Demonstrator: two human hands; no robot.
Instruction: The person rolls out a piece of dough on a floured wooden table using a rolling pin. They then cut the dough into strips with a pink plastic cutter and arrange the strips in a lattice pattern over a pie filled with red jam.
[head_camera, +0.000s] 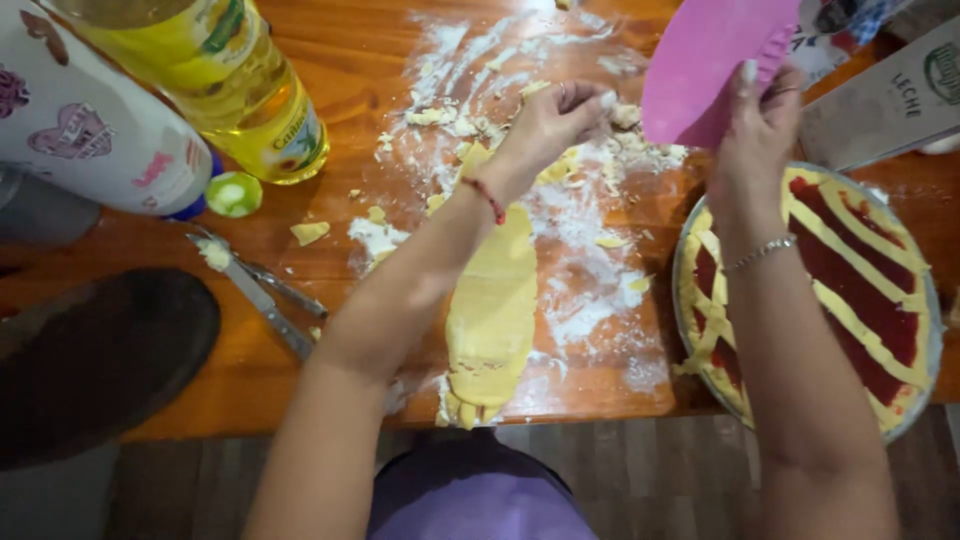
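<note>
My left hand (555, 120) reaches over the floured patch at the far middle of the wooden table (330, 250), fingers pinched among loose dough scraps (620, 140); whether it holds any is unclear. Beneath my left forearm lies a long rolled strip of yellow dough (492, 310), running toward the table's near edge. My right hand (760, 125) grips a pink round plastic piece (700, 60), held tilted above the table. Below my right forearm sits a round metal pan with a tart (860, 290), red filling crossed by yellow dough strips.
A bottle of yellow oil (240, 80) and a white patterned container (90, 120) stand at the far left, a green cap (233, 193) beside them. A knife and another utensil (265, 290) lie left of the dough. A carton (885, 95) is at the far right.
</note>
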